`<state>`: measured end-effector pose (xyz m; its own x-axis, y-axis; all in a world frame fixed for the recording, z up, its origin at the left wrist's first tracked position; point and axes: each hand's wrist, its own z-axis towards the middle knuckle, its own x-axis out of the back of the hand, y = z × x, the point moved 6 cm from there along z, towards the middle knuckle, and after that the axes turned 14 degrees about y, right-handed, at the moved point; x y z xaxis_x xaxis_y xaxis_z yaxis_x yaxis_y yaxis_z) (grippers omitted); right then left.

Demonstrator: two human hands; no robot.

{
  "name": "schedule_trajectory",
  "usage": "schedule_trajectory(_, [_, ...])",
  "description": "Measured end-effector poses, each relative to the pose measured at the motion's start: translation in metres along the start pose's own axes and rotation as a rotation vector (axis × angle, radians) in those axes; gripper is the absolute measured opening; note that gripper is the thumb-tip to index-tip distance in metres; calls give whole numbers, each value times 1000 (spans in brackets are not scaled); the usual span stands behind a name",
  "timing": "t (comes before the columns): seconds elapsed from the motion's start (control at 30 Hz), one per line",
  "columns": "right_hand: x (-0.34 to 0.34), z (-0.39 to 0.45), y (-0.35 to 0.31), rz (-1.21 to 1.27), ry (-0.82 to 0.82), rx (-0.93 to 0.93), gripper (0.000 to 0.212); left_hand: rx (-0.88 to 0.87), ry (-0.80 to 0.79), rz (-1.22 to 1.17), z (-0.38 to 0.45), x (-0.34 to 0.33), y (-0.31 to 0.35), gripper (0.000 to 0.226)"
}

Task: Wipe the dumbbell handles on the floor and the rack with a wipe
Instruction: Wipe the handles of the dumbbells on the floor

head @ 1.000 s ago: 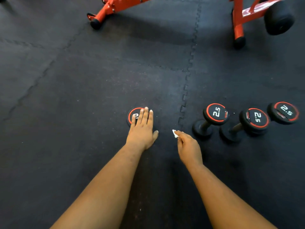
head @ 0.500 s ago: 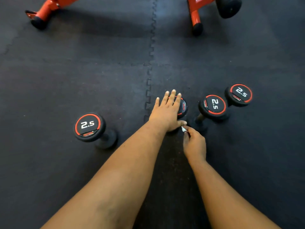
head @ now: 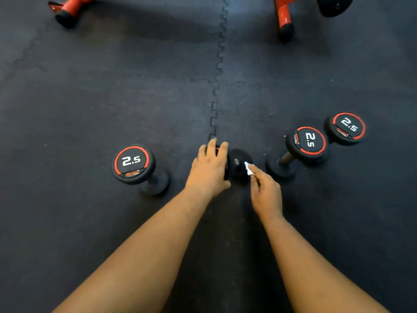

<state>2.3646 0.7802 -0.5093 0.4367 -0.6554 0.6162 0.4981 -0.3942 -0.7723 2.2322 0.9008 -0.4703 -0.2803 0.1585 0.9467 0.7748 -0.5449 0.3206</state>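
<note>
On the black floor mat (head: 112,98), the middle dumbbell (head: 237,164) is gripped by the left hand (head: 208,170); a wipe (head: 248,168) is pinched by the right hand (head: 266,193) at its handle. Three other dumbbells probably remain.

Dark mat floor (head: 112,98); four dumbbells (head: 135,164) on it.

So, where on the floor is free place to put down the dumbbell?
Bare mat lies between the left dumbbell and the red frame feet. It is crowded on the right, around the right hand and two dumbbells.
</note>
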Motion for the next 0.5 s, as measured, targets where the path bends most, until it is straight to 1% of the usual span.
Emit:
schedule_trajectory(0.07, [-13, -9, -9, 24, -18, 78, 35, 63, 42, -49, -23, -8, -28, 110])
schedule_trajectory(0.13, [-29, -21, -17, 36, -51, 121, 34, 131, 29, -71, -46, -19, -56, 108])
schedule_trajectory(0.2, [-47, -34, -24, 35, -118, 170, 36, 199, -8, -96, -71, -34, -79, 111])
schedule_trajectory(0.27, [-66, -50, -30, 1, -221, 262, 40, 263, -19, -134, -97, -47, -93, 113])
schedule_trajectory(0.33, [-85, -68, -35, -45, -311, 393, 46, 308, -1, -162, -121, -54, -104, 113])
schedule_trajectory(0.4, [-98, -84, -42, -78, -375, 475, 47, 327, 4, -174, -138, -55, -114, 115])
schedule_trajectory(0.5, [-134, -119, -59, -200, -564, 644, 50, 348, -23, -139, -158, -47, -139, 117])
